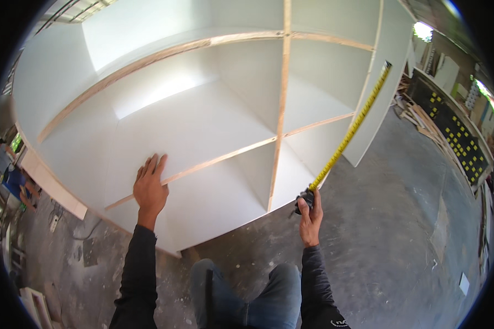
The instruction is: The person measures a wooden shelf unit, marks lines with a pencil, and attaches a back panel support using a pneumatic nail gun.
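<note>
Our right hand (311, 215) closes its grip around the dark, rounded case of a tape measure (303, 202), beside the cabinet's lower right edge. Its thin yellow blade (350, 131) slants up and right, crossed by dark markings too small for us to read; we cannot tell whether it touches the cabinet. Our left hand (150, 189) grips nothing, fingers extended and slightly parted over a pale wood strip (225, 158). Such raw, grained strips edge the smooth white boxes of the cabinet (192, 115). Beneath lies a scuffed, spotted grey floor (379, 230). We wear faded jeans (219, 290) and black sleeves (134, 279), the right one bearing small white print.
</note>
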A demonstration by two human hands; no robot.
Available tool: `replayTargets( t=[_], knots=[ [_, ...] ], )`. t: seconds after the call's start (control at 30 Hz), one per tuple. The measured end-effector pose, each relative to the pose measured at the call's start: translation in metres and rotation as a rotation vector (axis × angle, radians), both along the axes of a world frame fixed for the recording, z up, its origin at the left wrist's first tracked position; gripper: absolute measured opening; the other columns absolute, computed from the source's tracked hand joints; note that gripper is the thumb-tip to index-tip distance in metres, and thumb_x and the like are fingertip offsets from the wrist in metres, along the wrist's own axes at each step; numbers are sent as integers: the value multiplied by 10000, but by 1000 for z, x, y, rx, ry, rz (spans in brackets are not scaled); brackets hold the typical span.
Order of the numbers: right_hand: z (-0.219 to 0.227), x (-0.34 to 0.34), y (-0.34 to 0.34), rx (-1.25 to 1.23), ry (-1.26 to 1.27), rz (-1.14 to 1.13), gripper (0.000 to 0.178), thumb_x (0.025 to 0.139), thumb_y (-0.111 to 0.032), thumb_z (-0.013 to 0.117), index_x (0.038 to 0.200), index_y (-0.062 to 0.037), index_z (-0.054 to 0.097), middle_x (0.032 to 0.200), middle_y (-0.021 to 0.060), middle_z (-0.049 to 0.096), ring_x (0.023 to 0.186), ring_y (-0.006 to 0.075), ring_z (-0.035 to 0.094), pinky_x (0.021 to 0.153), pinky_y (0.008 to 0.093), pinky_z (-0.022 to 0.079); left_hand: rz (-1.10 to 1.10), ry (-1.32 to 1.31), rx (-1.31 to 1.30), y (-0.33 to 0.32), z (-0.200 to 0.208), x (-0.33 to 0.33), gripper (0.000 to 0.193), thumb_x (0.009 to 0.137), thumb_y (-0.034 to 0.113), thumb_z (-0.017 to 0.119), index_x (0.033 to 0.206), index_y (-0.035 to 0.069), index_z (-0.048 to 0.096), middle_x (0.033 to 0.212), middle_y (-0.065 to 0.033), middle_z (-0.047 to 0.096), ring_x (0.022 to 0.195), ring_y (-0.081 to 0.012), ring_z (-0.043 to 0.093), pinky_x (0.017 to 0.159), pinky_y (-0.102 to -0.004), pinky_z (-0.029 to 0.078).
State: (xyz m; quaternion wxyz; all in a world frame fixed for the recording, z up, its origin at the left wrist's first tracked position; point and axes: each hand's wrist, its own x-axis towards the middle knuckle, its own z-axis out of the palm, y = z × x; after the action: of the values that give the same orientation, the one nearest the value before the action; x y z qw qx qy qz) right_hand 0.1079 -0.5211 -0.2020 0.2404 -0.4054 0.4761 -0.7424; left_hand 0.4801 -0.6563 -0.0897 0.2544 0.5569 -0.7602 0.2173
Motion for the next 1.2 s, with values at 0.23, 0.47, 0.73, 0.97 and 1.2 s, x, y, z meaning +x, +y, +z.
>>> replayTargets(
  t=[0.23, 0.47, 0.73, 0.97, 1.2],
  knots=[
    [116, -19, -47, -237, 278, -103, 485, 971, -275, 595, 1291, 69, 474, 905, 36, 539, 783, 107, 497, 672, 236, 440, -7, 18, -16, 5, 2, 11, 746, 688, -40, 723, 1373, 170, 515, 1414, -113, 508, 1305, -299, 484, 1096, -427, 386],
    [215, -27, -72, -351, 343, -55, 367, 989, -221, 542, 1246, 41, 542, 855, 16, 574, 739, 73, 485, 659, 226, 423, -31, 7, -29, -1, -1, 0, 779, 670, -25, 736, 1385, 175, 498, 1409, -95, 513, 1285, -282, 499, 1085, -412, 399],
    [248, -8, -86, -323, 378, -51, 413, 979, -298, 532, 1191, 51, 589, 790, 14, 528, 699, 89, 457, 635, 225, 404, -17, 31, -28, 2, -3, 11, 770, 671, -18, 744, 1378, 161, 501, 1409, -100, 515, 1296, -272, 497, 1090, -405, 397],
    [254, -12, -88, -297, 398, -57, 385, 974, -274, 526, 1162, 52, 606, 795, 9, 538, 704, 82, 468, 626, 224, 404, -22, 37, -58, -6, -9, 9, 755, 669, -16, 746, 1368, 149, 514, 1392, -103, 531, 1298, -271, 496, 1088, -405, 399],
    [254, -6, -89, -317, 362, 29, 308, 964, -213, 554, 1136, 37, 610, 736, -3, 569, 622, 52, 462, 551, 216, 376, 10, 27, -73, -9, -14, 17, 709, 685, -19, 729, 1350, 138, 537, 1390, -104, 533, 1286, -283, 504, 1087, -420, 393]
  ],
)
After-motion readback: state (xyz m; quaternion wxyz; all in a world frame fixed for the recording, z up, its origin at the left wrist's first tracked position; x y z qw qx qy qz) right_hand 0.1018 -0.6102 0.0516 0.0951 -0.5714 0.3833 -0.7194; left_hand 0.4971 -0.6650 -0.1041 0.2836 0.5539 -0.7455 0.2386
